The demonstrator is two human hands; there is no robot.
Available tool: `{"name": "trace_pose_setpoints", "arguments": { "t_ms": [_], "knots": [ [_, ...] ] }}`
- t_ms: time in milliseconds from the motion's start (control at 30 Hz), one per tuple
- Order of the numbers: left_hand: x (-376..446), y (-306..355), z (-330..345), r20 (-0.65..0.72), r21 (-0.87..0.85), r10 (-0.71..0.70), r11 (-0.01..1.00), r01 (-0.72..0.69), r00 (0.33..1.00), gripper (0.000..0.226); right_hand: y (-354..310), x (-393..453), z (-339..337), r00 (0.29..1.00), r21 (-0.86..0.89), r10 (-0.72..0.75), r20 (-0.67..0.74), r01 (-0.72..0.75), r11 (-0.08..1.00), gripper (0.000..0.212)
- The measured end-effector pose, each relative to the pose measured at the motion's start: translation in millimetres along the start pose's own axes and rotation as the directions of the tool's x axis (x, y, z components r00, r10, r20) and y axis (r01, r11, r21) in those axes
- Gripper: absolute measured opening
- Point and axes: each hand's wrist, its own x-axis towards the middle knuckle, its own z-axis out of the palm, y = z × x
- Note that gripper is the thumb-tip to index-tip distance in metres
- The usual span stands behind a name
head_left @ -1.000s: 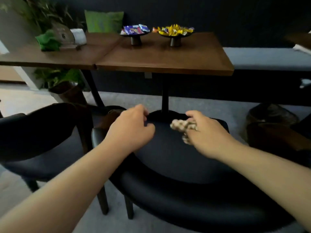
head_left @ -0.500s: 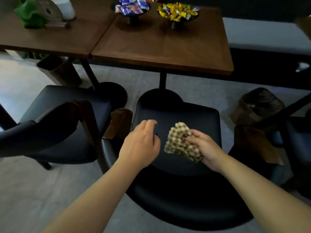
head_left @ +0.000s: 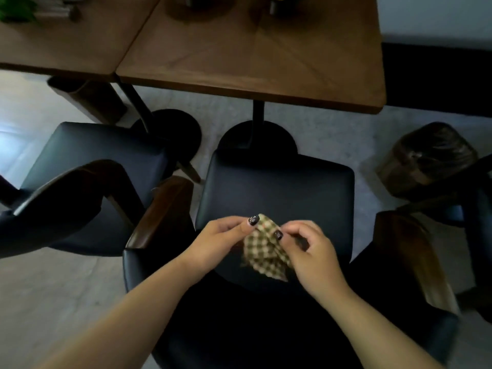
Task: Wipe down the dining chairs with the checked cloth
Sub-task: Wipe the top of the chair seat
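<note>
A dark dining chair [head_left: 279, 190] with a padded seat and wooden armrests stands right below me. Above the near part of its seat hangs the checked cloth [head_left: 262, 251], beige and brown, crumpled. My left hand [head_left: 215, 241] pinches the cloth's top edge between thumb and fingers. My right hand [head_left: 311, 251] pinches the same edge just to the right, fingers curled. The cloth droops down between both hands.
A second dark chair [head_left: 87, 166] stands to the left, a third chair [head_left: 476, 225] at the right edge. Two wooden tables [head_left: 253, 59] on black round pedestal bases [head_left: 257, 137] lie ahead. A dark brown stool-like object [head_left: 428, 158] sits on the floor at the right.
My view has tilted down over the chair. My left hand, empty before, has come across and now pinches the cloth next to my right hand, which has shifted its hold to the top edge.
</note>
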Motion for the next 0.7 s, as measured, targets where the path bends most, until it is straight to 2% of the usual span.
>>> {"name": "trace_pose_setpoints", "arguments": {
  "t_ms": [67,167,233,300,367,400,467,567,633,700],
  "knots": [
    [10.7,2.8,2.0,-0.06,-0.05,0.026,0.998,-0.029,0.998,0.036,-6.3,7.9,-6.6,0.991,-0.072,-0.11,-0.081,0.104,0.992,0.024],
    [23.8,11.9,0.5,-0.092,-0.018,0.05,0.999,-0.051,0.995,0.029,-20.6,27.3,-15.3,0.984,-0.057,-0.167,-0.063,0.164,0.985,0.017],
    [31.0,23.7,-3.0,-0.039,0.02,0.061,0.998,-0.061,0.997,0.036,-34.9,44.3,-18.7,0.995,0.048,-0.093,-0.036,0.095,0.994,0.02],
    [42.2,37.0,-8.7,0.0,0.024,0.052,0.998,-0.052,0.999,0.043,-47.1,62.9,-18.9,1.0,0.223,0.028,0.008,-0.029,0.974,0.018],
    [56.2,48.4,-15.5,0.001,0.028,0.051,0.998,-0.051,0.999,0.029,-52.3,78.7,-15.4,0.989,0.347,0.106,0.105,-0.136,0.928,0.009],
    [63.9,52.6,-20.2,-0.003,0.048,0.058,0.997,-0.058,0.998,0.019,-52.3,85.5,-12.5,0.982,0.345,0.112,0.149,-0.158,0.925,0.012],
    [80.2,58.8,-32.4,0.002,0.164,0.095,0.982,-0.094,0.996,0.009,-49.0,97.9,-5.6,0.975,0.233,0.119,0.188,-0.162,0.959,0.024],
    [103.5,61.9,-55.8,0.048,0.46,0.172,0.87,-0.175,0.984,0.007,-45.4,118.9,2.9,0.969,0.111,0.192,0.154,-0.21,0.972,0.019],
    [114.8,63.8,-70.8,0.088,0.601,0.187,0.774,-0.202,0.978,0.011,-41.7,133.1,8.4,0.961,0.039,0.258,0.1,-0.263,0.964,0.017],
    [126.2,65.2,-86.9,0.069,0.678,0.183,0.713,-0.181,0.981,0.016,-38.5,147.9,14.2,0.967,-0.118,0.256,-0.009,-0.255,0.96,0.012]
  ]
}}
